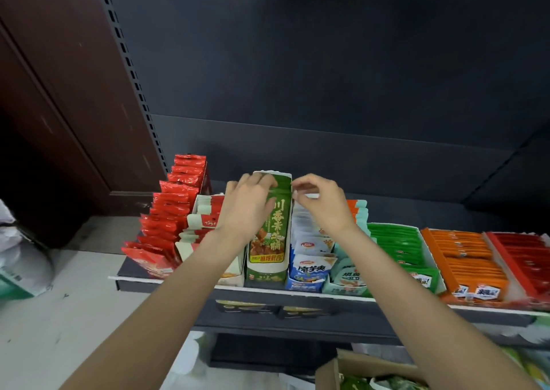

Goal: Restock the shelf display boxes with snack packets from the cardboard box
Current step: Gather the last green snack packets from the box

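Left hand (248, 203) curls over the green box (269, 235), hiding its rear; right hand (320, 203) pinches something too blurred to identify

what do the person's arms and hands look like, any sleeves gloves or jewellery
Both forearms are bare right down to the bottom edge of the picture, with no sleeve or cuff in view. The left hand and right hand wear no gloves. No watch, bracelet or ring shows on either wrist or on the visible fingers.
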Demonstrator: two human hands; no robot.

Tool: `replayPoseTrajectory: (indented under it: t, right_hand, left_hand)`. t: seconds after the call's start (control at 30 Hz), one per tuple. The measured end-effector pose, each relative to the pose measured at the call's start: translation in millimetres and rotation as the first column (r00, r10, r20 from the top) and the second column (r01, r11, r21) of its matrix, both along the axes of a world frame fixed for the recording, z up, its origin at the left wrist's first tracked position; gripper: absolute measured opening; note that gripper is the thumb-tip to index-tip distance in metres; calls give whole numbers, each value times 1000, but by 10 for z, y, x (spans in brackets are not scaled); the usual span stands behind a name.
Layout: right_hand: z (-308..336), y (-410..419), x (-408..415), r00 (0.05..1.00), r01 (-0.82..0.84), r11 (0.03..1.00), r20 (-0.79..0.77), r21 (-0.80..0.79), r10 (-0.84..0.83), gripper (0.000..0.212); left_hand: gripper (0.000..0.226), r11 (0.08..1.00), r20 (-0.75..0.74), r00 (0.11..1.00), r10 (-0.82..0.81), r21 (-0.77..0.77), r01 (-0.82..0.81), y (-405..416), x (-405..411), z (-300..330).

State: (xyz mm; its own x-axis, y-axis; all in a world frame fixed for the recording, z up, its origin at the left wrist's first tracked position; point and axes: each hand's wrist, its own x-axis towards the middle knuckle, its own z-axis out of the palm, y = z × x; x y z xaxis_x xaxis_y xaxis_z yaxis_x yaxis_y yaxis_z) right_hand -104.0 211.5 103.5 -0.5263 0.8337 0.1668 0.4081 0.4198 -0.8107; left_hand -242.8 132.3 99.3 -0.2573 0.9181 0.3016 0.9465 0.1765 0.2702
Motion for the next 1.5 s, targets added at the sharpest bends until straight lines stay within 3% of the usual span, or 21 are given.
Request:
replayPoseTrajectory:
  t: [0.13,0.23,0.4,0.47,0.53,0.63,0.7,0.87,0.97,1.13,1.23,1.33,1.4,1.5]
  right_hand:
    - [0,-360,614,996,-52,994,-83,-96,44,28]
    - [-103,-654,1175,994,-94,978,-65,-185,83,34]
    - [-380,-1035,2092,995,-101,967,-36,-233,95,24]
    - [-575,-1145,2379,993,-108,957,13,-271,116,25]
    - [-828,-1241,2605,980,-116,946,122,-301,159,27]
    - [-1268,-1343,2850,937,-73,939,300,-337,181,25]
    - [-1558,-1388,2958,889,-19,940,424,-342,172,25]
    - [-2158,-1540,3077,752,89,906,624,-415,212,35]
    - [-2387,-1649,3069,737,156,923,664,-351,128,31]
    - [-2353,-1715,2988,869,138,893,485,-429,98,3]
    - [-2145,-1716,3049,960,105,891,280,-441,26,19]
    - [-1805,-1682,3116,996,80,824,68,-560,-50,21]
    - [-1565,-1615,3108,995,45,767,-42,-640,-93,18]
    - [-1260,-1477,3041,968,29,706,-157,-707,-197,32]
  left_hand:
    - [22,997,51,996,-74,-6,75,-315,578,-57]
    - [22,979,-44,980,-196,-56,194,-570,1154,-189]
    - [21,968,-77,978,-195,145,204,-976,1953,-475]
    - [21,965,-19,969,-247,81,248,-1121,2239,-602]
    - [20,954,88,959,-270,-108,278,-1234,2517,-784]
    - [26,879,323,942,-94,-417,231,-1315,2855,-1139]
    - [25,819,436,896,84,-543,187,-1326,3017,-1346]
    - [31,592,450,807,383,-790,160,-1411,3261,-1728]
    - [30,575,465,730,501,-809,120,-1469,3314,-1909]
    - [29,598,537,477,695,-801,31,-1489,3302,-1890]
    - [41,657,637,245,731,-754,0,-1520,3298,-1863]
    - [50,788,787,72,613,-615,14,-1512,3286,-1731]
    - [42,891,881,134,453,-454,-27,-1474,3252,-1569]
    - [36,950,880,358,311,-288,-118,-1401,3072,-1318]
